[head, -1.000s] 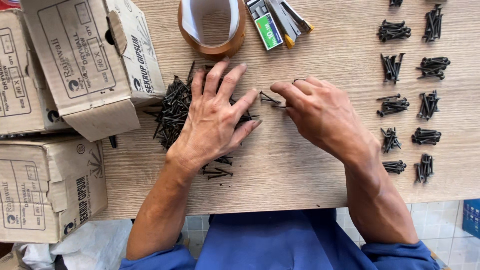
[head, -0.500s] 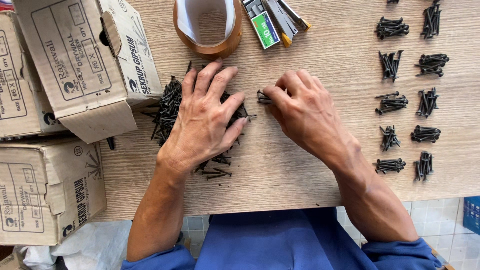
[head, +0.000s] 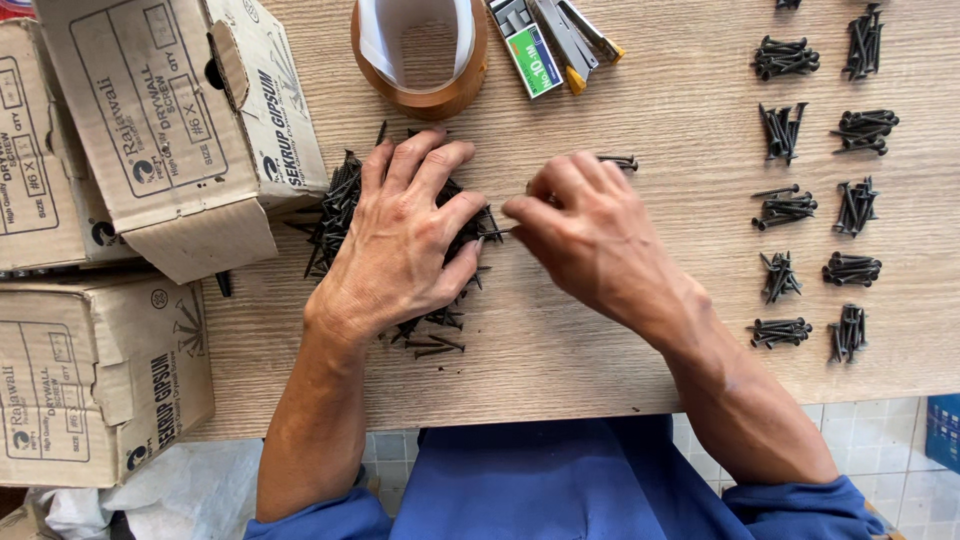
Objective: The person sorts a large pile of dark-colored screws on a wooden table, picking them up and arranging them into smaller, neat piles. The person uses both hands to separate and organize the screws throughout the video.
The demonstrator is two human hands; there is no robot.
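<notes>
Screws (head: 335,205), thin, black and pointed, lie heaped in a loose pile at the centre left of the frame on the wooden table (head: 650,380). Left hand (head: 405,240) rests flat on the pile, fingers spread. Right hand (head: 585,230) pinches one screw (head: 497,232) at the pile's edge.

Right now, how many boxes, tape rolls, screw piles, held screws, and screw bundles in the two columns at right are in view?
Boxes: 3
Tape roll: 1
Screw pile: 1
Screw pinched in the right hand: 1
Bundles: 11, one cut off by the top edge
Total: 17
</notes>
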